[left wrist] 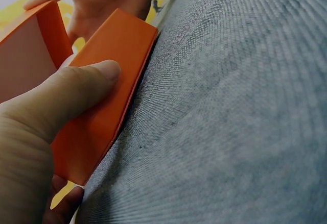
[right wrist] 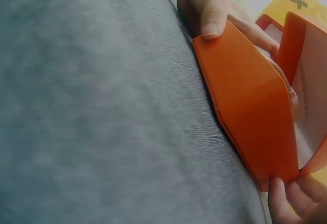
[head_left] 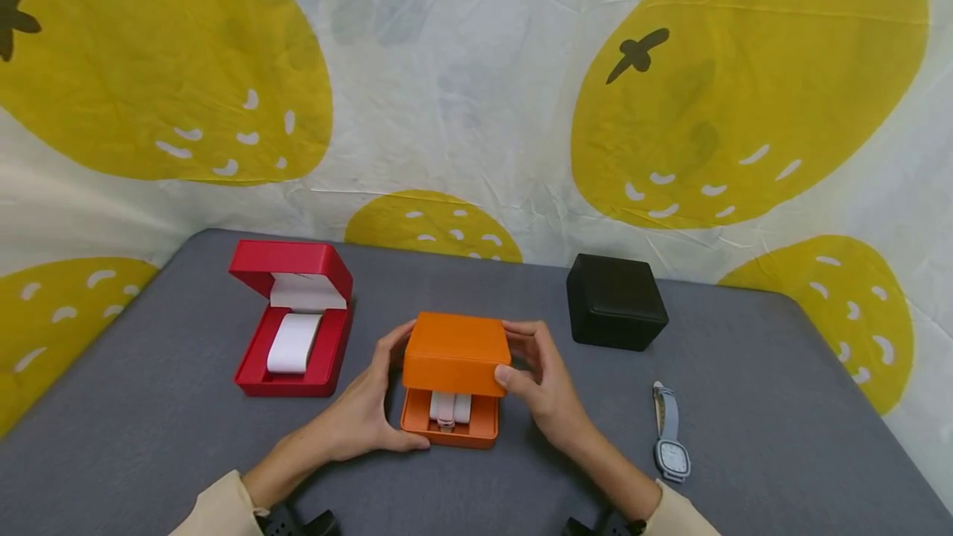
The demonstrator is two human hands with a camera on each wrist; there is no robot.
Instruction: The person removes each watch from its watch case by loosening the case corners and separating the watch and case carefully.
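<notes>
An orange watch box point(head_left: 457, 354) stands on the grey table with its lid point(head_left: 454, 370) partly raised. Through the gap shows a pale watch point(head_left: 445, 410) wrapped round a white cushion point(head_left: 462, 408); its dial is hidden. My left hand point(head_left: 365, 416) grips the box's base from the left, its thumb point(left wrist: 87, 83) pressed on the front wall and its fingers reaching round the far side. On the right, my right hand point(head_left: 547, 391) holds the lid, thumb at its front corner and fingers toward the back. The right wrist view shows some of its fingers point(right wrist: 294, 198) by the rear of the base.
To the left stands a red watch box point(head_left: 342, 346), lid up, with a white cushion point(head_left: 294, 343) inside. A closed black box point(head_left: 616, 300) sits at the back right. Nearer on the right lies a light blue watch point(head_left: 672, 457). A patterned curtain point(head_left: 462, 106) hangs behind the table.
</notes>
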